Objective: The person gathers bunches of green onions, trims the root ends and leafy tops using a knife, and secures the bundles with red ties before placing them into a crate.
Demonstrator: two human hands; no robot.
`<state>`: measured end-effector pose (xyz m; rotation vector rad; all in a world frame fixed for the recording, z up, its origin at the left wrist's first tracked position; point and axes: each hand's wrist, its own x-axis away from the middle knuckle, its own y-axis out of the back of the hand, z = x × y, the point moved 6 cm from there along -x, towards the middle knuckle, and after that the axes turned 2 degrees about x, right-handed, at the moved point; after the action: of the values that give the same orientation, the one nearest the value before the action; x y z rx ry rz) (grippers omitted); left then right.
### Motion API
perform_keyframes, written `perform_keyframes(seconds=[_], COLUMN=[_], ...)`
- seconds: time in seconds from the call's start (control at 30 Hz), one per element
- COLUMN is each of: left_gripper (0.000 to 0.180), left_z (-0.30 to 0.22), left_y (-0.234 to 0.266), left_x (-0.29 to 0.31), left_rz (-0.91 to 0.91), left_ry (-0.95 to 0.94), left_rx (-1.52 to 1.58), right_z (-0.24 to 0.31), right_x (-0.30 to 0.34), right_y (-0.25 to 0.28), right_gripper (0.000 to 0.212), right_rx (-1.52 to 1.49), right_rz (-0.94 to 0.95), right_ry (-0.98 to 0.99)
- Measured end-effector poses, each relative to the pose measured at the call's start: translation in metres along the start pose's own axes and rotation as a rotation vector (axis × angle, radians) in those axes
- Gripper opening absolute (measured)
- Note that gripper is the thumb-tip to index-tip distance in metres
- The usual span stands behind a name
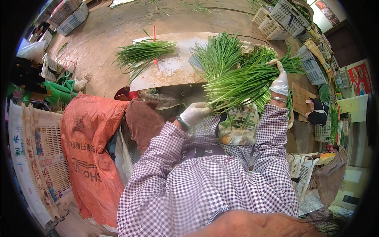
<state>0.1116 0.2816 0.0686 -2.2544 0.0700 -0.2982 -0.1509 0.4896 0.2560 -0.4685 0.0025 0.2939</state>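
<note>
A large bunch of garlic chives [241,85] lies across both my hands, above the near right part of the worktop. Its pale stem ends point left and its green leaves right. My left hand [195,113], in a white glove, has its fingers closed at the stem ends. My right hand [280,81], also gloved, grips the leafy part from the right side. Beyond it, a loose heap of chives [221,55] rests on the pale worktop [173,73]. Farther left, a smaller bunch [148,53] lies over a red strip [154,33].
An orange sack [92,150] and a brown cloth [144,122] are at my left, beside white plastic crates [49,154]. More crates [282,19] stand at the far right. A plastic bag [238,128] sits close to my lap. Scattered leaves lie on the floor [106,35].
</note>
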Motion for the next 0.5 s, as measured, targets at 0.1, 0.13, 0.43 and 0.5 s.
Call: perform_keyframes(seconds=[0.1,0.13,0.43,0.5], left_gripper=[0.034,0.034,0.052,0.041], left_z=[0.013,0.01,0.034,0.04], left_y=[0.05,0.057,0.007,0.0], left_x=[0.005,0.005,-0.029,-0.041], left_rz=[-0.054,-0.059,0.017,-0.096], left_ry=[0.097,0.13,-0.032,-0.034], left_rx=[-0.412,-0.641,-0.068,0.122], right_z=[0.016,0.018,-0.003,-0.011], right_x=[-0.004,-0.004,0.01,0.014], right_y=[0.006,0.009,-0.018,-0.032], right_gripper=[0.018,0.018,0.019,0.018], right_rx=[-0.01,-0.04,-0.058,-0.126], right_rz=[0.001,-0.002,-0.029,0.012], right_ry=[0.037,0.038,-0.057,-0.078])
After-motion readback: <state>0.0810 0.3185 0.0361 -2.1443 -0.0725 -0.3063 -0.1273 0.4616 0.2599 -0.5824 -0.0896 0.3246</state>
